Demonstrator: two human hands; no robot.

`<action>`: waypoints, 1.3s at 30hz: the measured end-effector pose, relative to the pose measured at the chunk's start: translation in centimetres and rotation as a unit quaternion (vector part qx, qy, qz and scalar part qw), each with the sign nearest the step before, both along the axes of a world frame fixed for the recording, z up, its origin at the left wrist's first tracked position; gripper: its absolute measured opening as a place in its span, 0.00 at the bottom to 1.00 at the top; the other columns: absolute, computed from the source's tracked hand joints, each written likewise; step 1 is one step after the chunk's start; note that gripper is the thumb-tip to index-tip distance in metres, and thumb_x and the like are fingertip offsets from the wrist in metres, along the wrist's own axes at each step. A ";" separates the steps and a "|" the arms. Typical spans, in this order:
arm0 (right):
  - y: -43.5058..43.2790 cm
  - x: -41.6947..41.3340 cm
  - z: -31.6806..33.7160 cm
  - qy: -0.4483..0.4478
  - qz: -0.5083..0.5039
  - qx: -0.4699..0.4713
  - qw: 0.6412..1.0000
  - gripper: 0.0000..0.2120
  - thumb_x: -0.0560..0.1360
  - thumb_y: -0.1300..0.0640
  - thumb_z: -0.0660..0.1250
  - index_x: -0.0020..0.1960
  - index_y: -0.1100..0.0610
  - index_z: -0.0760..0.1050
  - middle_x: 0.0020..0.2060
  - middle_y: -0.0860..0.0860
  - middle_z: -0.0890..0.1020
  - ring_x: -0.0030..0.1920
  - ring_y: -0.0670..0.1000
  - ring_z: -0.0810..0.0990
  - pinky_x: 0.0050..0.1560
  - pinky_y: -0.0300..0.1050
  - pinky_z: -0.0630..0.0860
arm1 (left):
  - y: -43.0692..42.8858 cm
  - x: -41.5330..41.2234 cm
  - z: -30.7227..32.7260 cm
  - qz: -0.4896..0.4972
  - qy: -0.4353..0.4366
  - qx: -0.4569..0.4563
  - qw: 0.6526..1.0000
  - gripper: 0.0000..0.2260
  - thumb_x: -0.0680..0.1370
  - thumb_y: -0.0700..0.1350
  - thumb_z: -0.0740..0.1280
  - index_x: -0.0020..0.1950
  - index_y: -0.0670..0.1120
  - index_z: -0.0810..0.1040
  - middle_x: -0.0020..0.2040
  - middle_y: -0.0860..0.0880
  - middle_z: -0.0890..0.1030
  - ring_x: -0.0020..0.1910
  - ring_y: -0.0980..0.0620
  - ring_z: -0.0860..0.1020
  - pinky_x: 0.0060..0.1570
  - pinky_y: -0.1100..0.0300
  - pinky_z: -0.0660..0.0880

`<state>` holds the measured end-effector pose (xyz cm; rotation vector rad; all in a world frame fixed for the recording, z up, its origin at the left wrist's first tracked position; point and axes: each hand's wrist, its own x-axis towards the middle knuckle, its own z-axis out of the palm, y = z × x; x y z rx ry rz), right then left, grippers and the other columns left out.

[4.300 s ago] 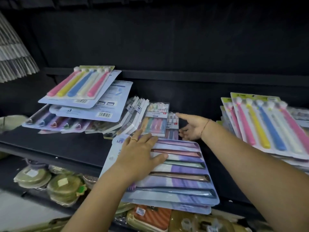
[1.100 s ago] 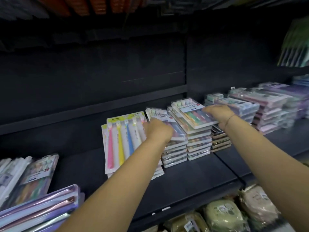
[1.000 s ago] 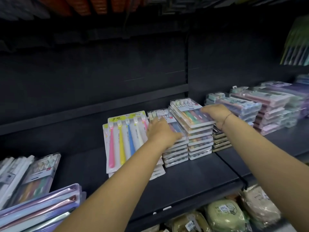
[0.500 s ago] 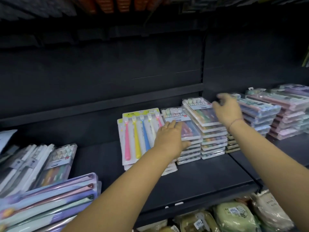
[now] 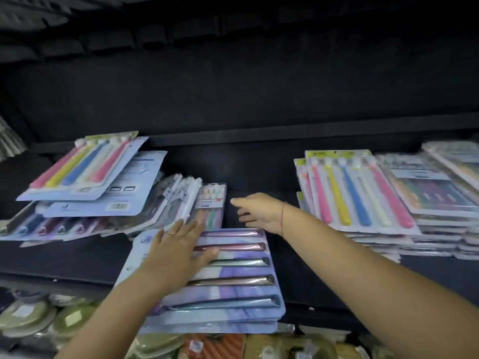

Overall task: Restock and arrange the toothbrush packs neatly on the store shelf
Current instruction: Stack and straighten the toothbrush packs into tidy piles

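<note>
The black metal shelf (image 5: 72,255) showed bare deck in its middle, between a slumped heap of blue-carded toothbrush packs (image 5: 85,172) on the left and squared stacks of pink, yellow and blue brush packs (image 5: 363,193) on the right. A stack of wide lavender blister packs with metallic-handled brushes (image 5: 233,281) lay crosswise near the front, its near edge overhanging the shelf lip. A small clear pastel-brush pack (image 5: 211,203) leaned against the heap just behind it. The left hand (image 5: 176,252) pressed flat, fingers straight, on the lavender stack. The right hand (image 5: 259,211) hovered over the bare gap, fingers extended, holding nothing.
</note>
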<state>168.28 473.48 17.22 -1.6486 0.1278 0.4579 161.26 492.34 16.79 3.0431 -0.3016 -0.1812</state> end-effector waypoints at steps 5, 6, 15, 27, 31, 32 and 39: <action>3.7 4.7 -2.3 0.147 -0.022 0.095 0.984 0.32 0.81 0.52 0.63 0.77 0.66 0.54 0.72 0.65 0.64 0.70 0.62 0.69 0.60 0.53 0.72 | 0.9 0.1 -0.8 -0.027 0.037 0.010 0.999 0.44 0.69 0.78 0.38 0.80 0.56 0.43 0.80 0.57 0.45 0.78 0.54 0.37 0.77 0.50 0.43; 4.1 5.1 -2.5 0.161 -0.022 0.118 0.980 0.30 0.81 0.54 0.63 0.76 0.66 0.56 0.71 0.65 0.66 0.69 0.61 0.71 0.56 0.52 0.73 | 0.9 0.1 -0.8 -0.025 0.038 0.011 0.999 0.38 0.75 0.73 0.43 0.80 0.56 0.43 0.81 0.56 0.45 0.78 0.54 0.37 0.77 0.49 0.44; 6.5 6.3 -3.1 0.014 -0.077 0.002 0.997 0.07 0.72 0.68 0.71 0.40 0.59 0.76 0.39 0.55 0.79 0.39 0.53 0.79 0.42 0.46 0.79 | 0.7 -0.1 -0.7 -0.029 0.032 0.037 0.998 0.34 0.79 0.68 0.47 0.81 0.53 0.43 0.81 0.54 0.44 0.78 0.52 0.37 0.77 0.50 0.41; -7.3 -6.0 4.9 -0.191 -0.219 0.000 0.957 0.10 0.79 0.52 0.65 0.41 0.56 0.74 0.22 0.48 0.75 0.18 0.45 0.68 0.20 0.33 0.57 | -1.1 0.2 0.6 -0.031 0.057 0.029 0.998 0.34 0.79 0.67 0.49 0.81 0.54 0.45 0.81 0.55 0.44 0.79 0.53 0.38 0.76 0.46 0.39; -14.8 -11.7 5.4 -0.231 -0.269 0.024 0.935 0.07 0.79 0.54 0.66 0.54 0.56 0.77 0.26 0.49 0.77 0.20 0.45 0.68 0.19 0.34 0.60 | -8.1 0.4 1.9 -0.122 -0.025 -0.057 0.991 0.33 0.80 0.65 0.53 0.81 0.54 0.47 0.81 0.56 0.46 0.79 0.55 0.41 0.77 0.51 0.41; -16.7 -12.5 5.3 -0.241 -0.290 0.013 0.926 0.08 0.79 0.55 0.66 0.57 0.55 0.76 0.28 0.50 0.78 0.20 0.45 0.69 0.19 0.34 0.62 | -10.4 0.3 2.2 -0.155 -0.041 -0.078 0.984 0.33 0.80 0.64 0.53 0.81 0.54 0.46 0.81 0.56 0.45 0.79 0.55 0.41 0.77 0.52 0.40; -25.4 -13.5 4.3 -0.233 -0.402 -0.115 0.878 0.13 0.79 0.57 0.66 0.62 0.61 0.75 0.36 0.53 0.78 0.20 0.45 0.73 0.19 0.35 0.67 | -22.2 0.8 2.8 -0.269 -0.018 -0.085 0.959 0.32 0.80 0.66 0.53 0.80 0.56 0.46 0.81 0.54 0.45 0.79 0.53 0.41 0.76 0.48 0.38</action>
